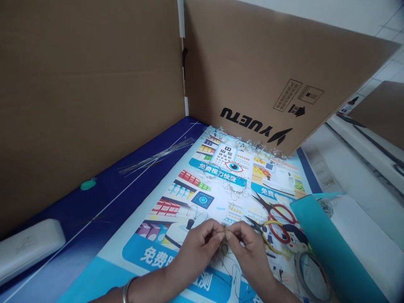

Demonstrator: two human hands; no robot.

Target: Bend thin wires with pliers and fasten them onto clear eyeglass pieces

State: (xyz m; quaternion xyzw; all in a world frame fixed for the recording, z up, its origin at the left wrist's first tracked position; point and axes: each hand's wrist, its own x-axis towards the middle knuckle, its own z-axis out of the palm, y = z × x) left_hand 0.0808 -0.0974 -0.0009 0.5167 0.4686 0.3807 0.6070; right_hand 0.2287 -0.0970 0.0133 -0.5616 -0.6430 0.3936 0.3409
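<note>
Step in hand: my L hand [195, 248] and R hand [249, 248] work a thin wire [224, 230] at lower centre, fingertips together, clamped on it. Red-handled scissors [282, 214] lie just right of R hand, on printed poster sheet [151, 256]; loose wire strands [158, 158] lie upper left.

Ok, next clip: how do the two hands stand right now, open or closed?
Left hand: closed, pinching a thin wire between thumb and fingertips.
Right hand: closed, pinching the same wire, as far as this view shows.
</note>
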